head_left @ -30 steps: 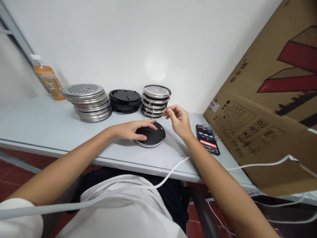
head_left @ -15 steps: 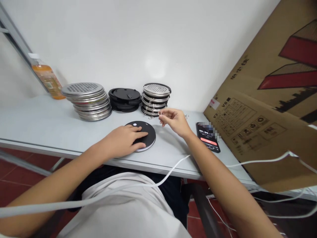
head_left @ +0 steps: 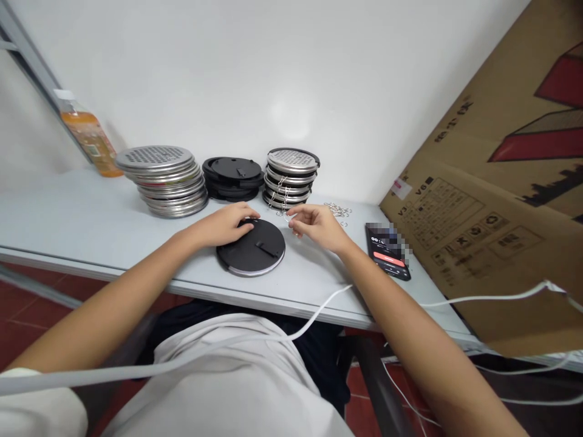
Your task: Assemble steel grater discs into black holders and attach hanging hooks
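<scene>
From my remote seat, L to R: left hand (head_left: 228,223) rests fingertips on far-left rim of black disc (head_left: 251,247), which lies flat on table (head_left: 68,224) just in front of it, clip tab up. I'd guess disc is stiff, light-ish, slick w/ metal edge; best gripped at rim. Right hand (head_left: 316,224), just right of disc, pinches small wire clip (head_left: 288,217), thin, springy, easy to drop. Loose clips (head_left: 339,210) just beyond it, phone (head_left: 388,250) further right
</scene>
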Demonstrator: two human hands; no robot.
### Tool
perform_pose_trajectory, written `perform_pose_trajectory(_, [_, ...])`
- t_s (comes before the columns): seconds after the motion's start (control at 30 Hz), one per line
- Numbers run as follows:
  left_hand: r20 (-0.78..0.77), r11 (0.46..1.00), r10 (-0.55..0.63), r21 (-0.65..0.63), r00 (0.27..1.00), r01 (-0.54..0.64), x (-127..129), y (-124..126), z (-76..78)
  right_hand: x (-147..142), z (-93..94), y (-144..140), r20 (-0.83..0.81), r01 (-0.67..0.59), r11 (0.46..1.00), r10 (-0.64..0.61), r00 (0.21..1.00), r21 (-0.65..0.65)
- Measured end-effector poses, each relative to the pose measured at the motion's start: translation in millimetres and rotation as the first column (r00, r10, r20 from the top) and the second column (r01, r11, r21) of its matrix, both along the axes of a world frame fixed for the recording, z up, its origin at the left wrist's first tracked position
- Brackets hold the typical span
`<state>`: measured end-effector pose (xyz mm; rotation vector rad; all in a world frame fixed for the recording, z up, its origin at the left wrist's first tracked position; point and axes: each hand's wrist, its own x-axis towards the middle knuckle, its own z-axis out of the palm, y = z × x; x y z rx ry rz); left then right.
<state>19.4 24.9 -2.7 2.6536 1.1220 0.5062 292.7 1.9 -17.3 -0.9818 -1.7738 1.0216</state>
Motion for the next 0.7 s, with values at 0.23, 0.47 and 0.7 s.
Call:
perform_pose_trajectory(0.23, [-0.158,0.985,-0.165,0.031,0.974,0.172,10.9,24.2,10.7,0.1,-0.7,0.3,0.016,0.002,1.0,-0.002,1.0,-0.008])
perform_pose_trajectory(0.47, [-0.109,0.975,-0.219,-0.006,0.97,0.22,4.5,-1.9,17.0,-2.7,-3.5,-2.1,0.008,-0.082,0.995,0.082,0.997,-0.06])
perform_pose_trajectory(0.7, [0.043,0.964,-0.267,0.007,0.963,0.267,19.5,-42.5,2.4,-7.5,4.5,-9.4,0.004,-0.111,0.991,0.112,0.994,-0.079])
